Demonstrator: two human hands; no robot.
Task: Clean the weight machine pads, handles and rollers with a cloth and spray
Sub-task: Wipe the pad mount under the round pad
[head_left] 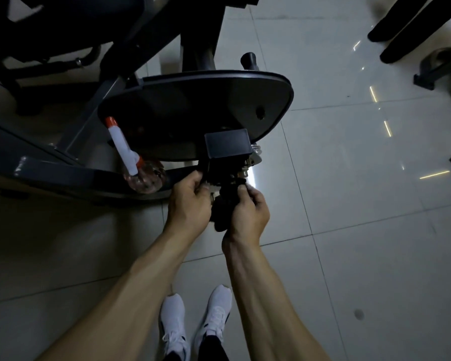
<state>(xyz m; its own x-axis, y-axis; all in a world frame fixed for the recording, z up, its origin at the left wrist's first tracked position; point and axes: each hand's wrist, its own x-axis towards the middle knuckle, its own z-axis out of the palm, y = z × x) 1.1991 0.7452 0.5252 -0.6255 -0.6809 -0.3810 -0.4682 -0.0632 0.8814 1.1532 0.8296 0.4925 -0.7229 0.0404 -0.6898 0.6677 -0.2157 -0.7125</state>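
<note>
Glossy tiles [349, 178] are lying beneath the weight machine [198, 110]. Left hand [190, 198] and right hand [249, 211] are gripping a dark cloth [223, 216] against its black bracket [228, 145]; the spray bottle [126, 152] is resting just left, by the frame.

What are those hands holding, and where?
A dark cloth. The right hand grips its upper part; the left hand seems to pinch its top edge, under the bracket.

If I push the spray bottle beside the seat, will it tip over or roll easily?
Likely it tips easily: the spray bottle has a long white neck above a small round clear body, and seems to stand on a narrow frame bar. Once down, the round body could roll. It looks like light plastic.
</note>
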